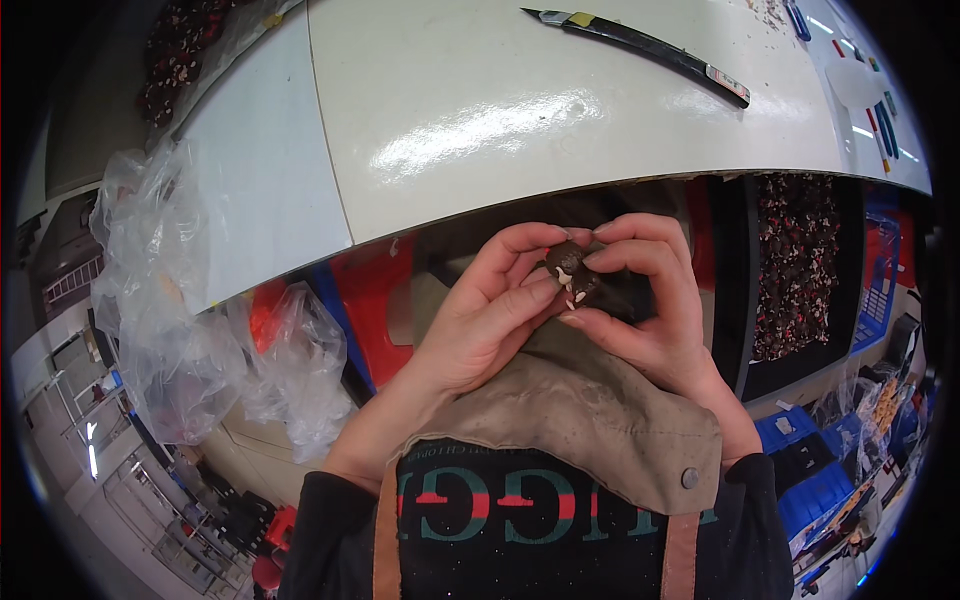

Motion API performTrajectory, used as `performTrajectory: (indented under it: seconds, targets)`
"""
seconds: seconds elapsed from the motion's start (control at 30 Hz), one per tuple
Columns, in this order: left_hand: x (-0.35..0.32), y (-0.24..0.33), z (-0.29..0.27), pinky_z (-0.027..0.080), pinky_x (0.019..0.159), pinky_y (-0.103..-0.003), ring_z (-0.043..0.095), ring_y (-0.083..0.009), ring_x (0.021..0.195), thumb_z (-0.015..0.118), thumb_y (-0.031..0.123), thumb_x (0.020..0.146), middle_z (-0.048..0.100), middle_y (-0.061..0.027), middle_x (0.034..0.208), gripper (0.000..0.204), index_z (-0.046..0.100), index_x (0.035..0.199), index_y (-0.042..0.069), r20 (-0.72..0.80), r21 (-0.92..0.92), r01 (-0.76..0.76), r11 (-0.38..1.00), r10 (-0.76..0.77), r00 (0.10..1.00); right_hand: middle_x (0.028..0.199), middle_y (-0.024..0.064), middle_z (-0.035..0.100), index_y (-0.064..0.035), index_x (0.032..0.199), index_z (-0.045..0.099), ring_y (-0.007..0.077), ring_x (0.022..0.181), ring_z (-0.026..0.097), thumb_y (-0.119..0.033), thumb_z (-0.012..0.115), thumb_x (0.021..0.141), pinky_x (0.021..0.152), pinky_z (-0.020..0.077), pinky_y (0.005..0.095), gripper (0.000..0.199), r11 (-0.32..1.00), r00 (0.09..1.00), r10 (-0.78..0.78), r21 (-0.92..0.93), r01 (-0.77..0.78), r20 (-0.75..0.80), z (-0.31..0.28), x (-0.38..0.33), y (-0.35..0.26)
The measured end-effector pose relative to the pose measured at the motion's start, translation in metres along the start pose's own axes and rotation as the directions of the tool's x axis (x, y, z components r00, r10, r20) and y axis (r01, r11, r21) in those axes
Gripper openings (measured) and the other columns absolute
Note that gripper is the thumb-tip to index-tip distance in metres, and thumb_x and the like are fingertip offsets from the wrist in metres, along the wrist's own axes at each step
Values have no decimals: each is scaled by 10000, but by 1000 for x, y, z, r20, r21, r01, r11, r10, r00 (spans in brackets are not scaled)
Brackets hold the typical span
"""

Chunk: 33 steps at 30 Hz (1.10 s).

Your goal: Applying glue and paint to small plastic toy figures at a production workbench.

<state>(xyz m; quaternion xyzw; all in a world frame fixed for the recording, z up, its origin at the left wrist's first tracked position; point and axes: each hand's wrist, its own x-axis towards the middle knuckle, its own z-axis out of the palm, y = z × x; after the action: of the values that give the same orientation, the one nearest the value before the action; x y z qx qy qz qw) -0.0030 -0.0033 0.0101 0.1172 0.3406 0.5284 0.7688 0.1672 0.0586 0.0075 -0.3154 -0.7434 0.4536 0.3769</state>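
A small dark piece [572, 272] with pale spots is held between both hands, in the air just below the near edge of the white tabletop [480, 110] and above the person's lap. The left hand [480, 320] comes from the lower left; its thumb and forefinger are pressed together on the left side of the piece. The right hand [650, 300] comes from the lower right; its fingers are curled over the top and the right side of the piece, so this grip is also pinched closed on it. The piece lies right between the two sets of fingertips, touching both, and neither hand is clearly nearer. Its long axis seems to run from upper left to lower right, but most of it is hidden by the fingers, so this cannot be told with certainty.

A brown flap of cloth [590, 420] lies below the hands. On the tabletop, well apart from the hands, a long black utility knife [640, 45] is lying. A tray with dark pieces [800, 260] is seen to the right, under the tabletop, and clear plastic bags [170, 300] hang on the left.
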Motion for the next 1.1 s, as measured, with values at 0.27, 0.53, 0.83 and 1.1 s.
performTrajectory:
  seconds: [0.27,0.53,0.83,1.1]
  targets:
    - [-4,7,-4,413,958,-300,471,-169,1161,472,65,931,460,-104,1287,307,432,1235,80,-6,-1,-13,1000,13,1000,1041,89,510,-59,968,580,221,951,539,-73,798,626,774,486,289,405,1000,1000,24,14,-24,4,9,-1,0]
    - [-9,4,-7,448,921,-312,514,-184,1109,517,94,917,500,-108,1233,263,470,1175,74,-78,47,-39,998,43,996,1005,82,527,-65,966,590,224,909,549,-88,794,631,750,470,299,392,1000,1000,-15,20,15,-5,14,-2,2]
    - [-8,2,-5,448,892,-285,516,-159,1076,523,96,917,515,-97,1206,256,472,1167,76,-71,23,-2,1000,4,997,971,70,538,-77,947,604,221,884,537,-95,796,614,733,458,306,385,998,998,-60,-7,60,5,10,-5,3]
    - [2,-7,-7,449,865,-268,525,-146,1049,506,96,925,535,-94,1183,255,471,1177,86,-15,-55,-5,998,4,1000,974,76,518,-82,915,587,236,904,518,-126,826,593,758,445,319,403,983,988,-143,-108,148,54,-1,-2,8]
